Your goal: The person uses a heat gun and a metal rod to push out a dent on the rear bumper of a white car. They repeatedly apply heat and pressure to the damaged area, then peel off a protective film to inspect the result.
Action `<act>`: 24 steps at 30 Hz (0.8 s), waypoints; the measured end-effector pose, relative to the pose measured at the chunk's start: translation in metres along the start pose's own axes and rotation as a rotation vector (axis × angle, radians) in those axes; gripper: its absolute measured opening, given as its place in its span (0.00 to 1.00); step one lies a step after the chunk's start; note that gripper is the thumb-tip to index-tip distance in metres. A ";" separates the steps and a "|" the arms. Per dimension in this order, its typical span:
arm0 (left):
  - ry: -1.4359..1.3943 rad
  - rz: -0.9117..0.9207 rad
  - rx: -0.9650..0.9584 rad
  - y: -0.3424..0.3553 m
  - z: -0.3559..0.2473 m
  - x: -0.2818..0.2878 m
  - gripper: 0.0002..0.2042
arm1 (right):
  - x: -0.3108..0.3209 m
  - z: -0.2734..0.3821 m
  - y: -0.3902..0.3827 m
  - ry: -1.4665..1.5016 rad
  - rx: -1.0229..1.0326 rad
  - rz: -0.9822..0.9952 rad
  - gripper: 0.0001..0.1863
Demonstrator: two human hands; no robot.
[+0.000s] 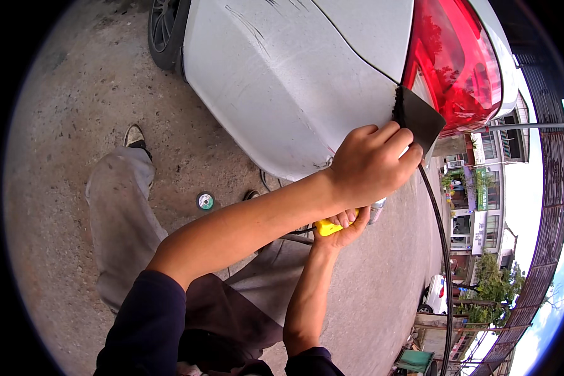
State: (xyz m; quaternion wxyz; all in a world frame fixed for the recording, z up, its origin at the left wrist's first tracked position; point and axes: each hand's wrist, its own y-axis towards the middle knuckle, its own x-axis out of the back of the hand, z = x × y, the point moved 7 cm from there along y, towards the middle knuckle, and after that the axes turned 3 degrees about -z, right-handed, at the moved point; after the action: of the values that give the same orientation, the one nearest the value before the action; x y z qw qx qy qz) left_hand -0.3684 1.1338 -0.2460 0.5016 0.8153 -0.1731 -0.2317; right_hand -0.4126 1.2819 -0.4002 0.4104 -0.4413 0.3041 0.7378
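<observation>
My left hand (377, 164) reaches across to the rear corner of a silver-white car (294, 94). Its fingers are closed on the lower edge of a thin dark grey sheet (425, 119), which lies against the body just below the red tail light (454, 62). Along the sheet's left side runs a jagged black edge; I cannot tell if it is a gap in the panel. Below and partly behind the left hand, my right hand (344, 229) grips a yellow power tool (328, 227) with a metal head. A dark cord leaves the tool's left end.
A round disc (205, 200) lies on the concrete ground left of my arms. Dark scratches mark the car's upper side, near the wheel (166, 31). A black cable (443, 250) hangs down at right. Farther off are buildings, a parked white car (433, 294) and a green bin (413, 360).
</observation>
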 end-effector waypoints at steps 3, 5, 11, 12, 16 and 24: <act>0.008 0.003 -0.005 0.000 0.001 -0.001 0.06 | -0.003 -0.002 0.001 0.036 0.000 0.012 0.14; 0.009 0.007 -0.006 0.000 0.000 0.000 0.07 | -0.003 -0.002 0.001 0.053 0.000 0.018 0.14; 0.008 0.015 -0.004 0.000 0.001 0.000 0.07 | -0.002 -0.001 0.001 0.043 0.001 0.023 0.14; 0.007 0.013 -0.003 0.000 0.001 0.000 0.07 | -0.002 -0.001 0.000 0.039 0.004 0.022 0.14; 0.012 0.014 -0.001 0.001 0.002 0.000 0.07 | 0.000 0.000 0.001 -0.019 0.003 0.000 0.14; 0.020 0.004 0.000 0.002 0.001 0.000 0.06 | 0.001 0.000 0.001 -0.009 0.001 -0.003 0.14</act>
State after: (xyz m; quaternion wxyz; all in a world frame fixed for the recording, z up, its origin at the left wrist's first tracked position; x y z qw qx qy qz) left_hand -0.3695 1.1317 -0.2444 0.5038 0.8173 -0.1697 -0.2225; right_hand -0.4136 1.2818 -0.4016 0.4131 -0.4386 0.3019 0.7388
